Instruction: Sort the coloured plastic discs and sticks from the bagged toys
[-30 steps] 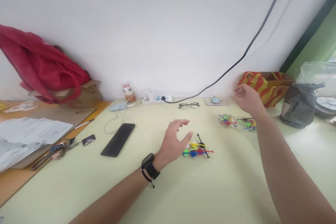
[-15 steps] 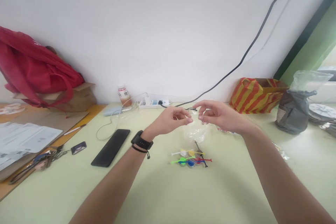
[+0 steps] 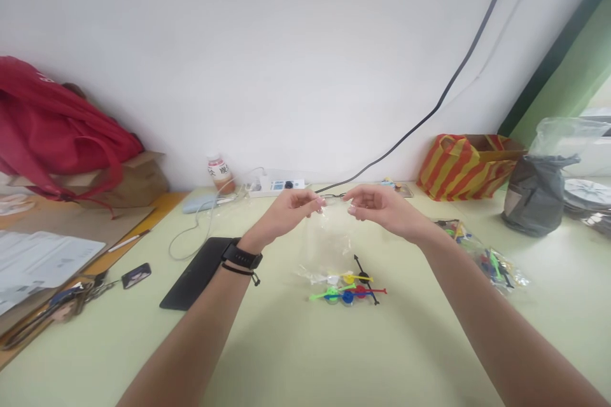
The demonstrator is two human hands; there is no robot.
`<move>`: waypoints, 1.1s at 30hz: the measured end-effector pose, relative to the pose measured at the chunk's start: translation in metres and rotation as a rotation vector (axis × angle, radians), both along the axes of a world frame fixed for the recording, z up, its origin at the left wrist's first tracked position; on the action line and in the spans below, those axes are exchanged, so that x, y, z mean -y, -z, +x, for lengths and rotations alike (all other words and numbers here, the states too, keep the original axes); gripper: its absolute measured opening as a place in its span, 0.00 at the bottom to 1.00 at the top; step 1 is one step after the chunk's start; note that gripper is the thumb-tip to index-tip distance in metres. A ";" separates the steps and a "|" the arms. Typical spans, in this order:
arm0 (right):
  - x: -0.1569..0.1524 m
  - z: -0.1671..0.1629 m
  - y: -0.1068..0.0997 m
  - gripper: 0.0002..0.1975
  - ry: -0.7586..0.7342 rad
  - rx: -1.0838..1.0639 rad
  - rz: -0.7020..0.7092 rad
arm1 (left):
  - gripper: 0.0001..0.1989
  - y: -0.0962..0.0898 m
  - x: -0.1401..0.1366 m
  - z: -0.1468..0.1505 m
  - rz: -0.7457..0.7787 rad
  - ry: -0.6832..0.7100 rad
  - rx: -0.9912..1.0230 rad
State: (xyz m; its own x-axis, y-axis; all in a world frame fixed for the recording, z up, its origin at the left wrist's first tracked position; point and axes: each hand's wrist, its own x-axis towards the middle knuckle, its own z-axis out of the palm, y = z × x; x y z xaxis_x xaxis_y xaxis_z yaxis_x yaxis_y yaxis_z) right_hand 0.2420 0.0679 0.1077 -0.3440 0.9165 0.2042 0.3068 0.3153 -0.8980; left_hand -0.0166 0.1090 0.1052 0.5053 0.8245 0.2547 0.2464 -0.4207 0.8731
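Note:
A clear plastic bag (image 3: 329,238) hangs between my hands above the table. My left hand (image 3: 292,210) pinches its upper left edge, and my right hand (image 3: 382,208) pinches the upper right edge. Below the bag lies a group of coloured plastic spinner arrows with round hubs. Among them are a black arrow (image 3: 363,278), a green arrow (image 3: 331,294), a blue arrow (image 3: 348,297), a red arrow (image 3: 372,291) and a yellow arrow (image 3: 350,278). The bag's lower edge partly covers a white arrow (image 3: 329,279).
Filled clear bags (image 3: 496,267) lie right of my right forearm. A black phone (image 3: 193,276) and keys (image 3: 88,289) are on the left. Along the wall stand a bottle (image 3: 220,175), a power strip (image 3: 279,187), a striped bag (image 3: 470,165) and a grey bag (image 3: 534,197).
Both hands have moved left with the clear bag, which now hangs spread out between them, its bottom lower and over the white arrow. The arrows stay in place.

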 end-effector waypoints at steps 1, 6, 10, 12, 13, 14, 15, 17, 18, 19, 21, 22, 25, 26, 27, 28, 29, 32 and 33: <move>0.000 0.000 0.000 0.18 0.015 -0.021 0.017 | 0.19 -0.001 0.000 -0.002 -0.017 -0.003 -0.006; 0.003 -0.007 0.001 0.28 -0.002 -0.120 -0.022 | 0.18 0.002 -0.001 0.002 -0.058 -0.079 0.175; 0.001 -0.010 0.013 0.40 -0.194 -0.101 -0.227 | 0.18 0.008 -0.010 0.000 -0.063 -0.270 0.403; -0.003 -0.007 0.018 0.36 -0.152 -0.129 -0.235 | 0.18 0.010 -0.017 -0.008 -0.107 -0.335 0.470; -0.005 -0.004 0.019 0.32 -0.108 -0.150 -0.221 | 0.18 0.011 -0.021 -0.013 -0.134 -0.353 0.481; -0.006 -0.001 0.019 0.29 -0.062 -0.173 -0.206 | 0.18 0.011 -0.024 -0.019 -0.159 -0.354 0.473; -0.008 0.003 0.019 0.27 -0.019 -0.196 -0.191 | 0.17 0.012 -0.027 -0.024 -0.180 -0.332 0.452; -0.011 0.010 0.017 0.23 0.044 -0.227 -0.163 | 0.17 0.015 -0.031 -0.031 -0.212 -0.295 0.404; -0.012 0.012 0.017 0.21 0.072 -0.234 -0.146 | 0.17 0.016 -0.032 -0.033 -0.230 -0.275 0.384; -0.014 0.013 0.017 0.21 0.106 -0.239 -0.125 | 0.17 0.018 -0.032 -0.034 -0.249 -0.260 0.372; -0.017 0.014 0.019 0.23 0.189 -0.254 -0.065 | 0.19 0.019 -0.031 -0.034 -0.285 -0.226 0.355; -0.019 0.013 0.020 0.24 0.236 -0.269 -0.033 | 0.20 0.018 -0.029 -0.033 -0.299 -0.199 0.346; -0.022 0.010 0.023 0.30 0.356 -0.310 0.045 | 0.24 0.014 -0.020 -0.030 -0.313 -0.077 0.269; -0.022 0.009 0.023 0.32 0.369 -0.309 0.063 | 0.25 0.013 -0.017 -0.030 -0.309 -0.028 0.217; -0.021 0.008 0.022 0.32 0.360 -0.298 0.074 | 0.26 0.011 -0.015 -0.029 -0.302 0.013 0.160; -0.020 0.008 0.021 0.32 0.332 -0.281 0.080 | 0.25 0.011 -0.013 -0.029 -0.293 0.039 0.108; -0.019 0.008 0.020 0.31 0.288 -0.263 0.079 | 0.24 0.011 -0.012 -0.029 -0.286 0.048 0.072; -0.015 0.010 0.017 0.27 0.152 -0.222 0.042 | 0.22 0.014 -0.014 -0.027 -0.278 -0.032 0.113; -0.014 0.010 0.017 0.26 0.126 -0.220 0.027 | 0.22 0.017 -0.016 -0.026 -0.265 -0.073 0.150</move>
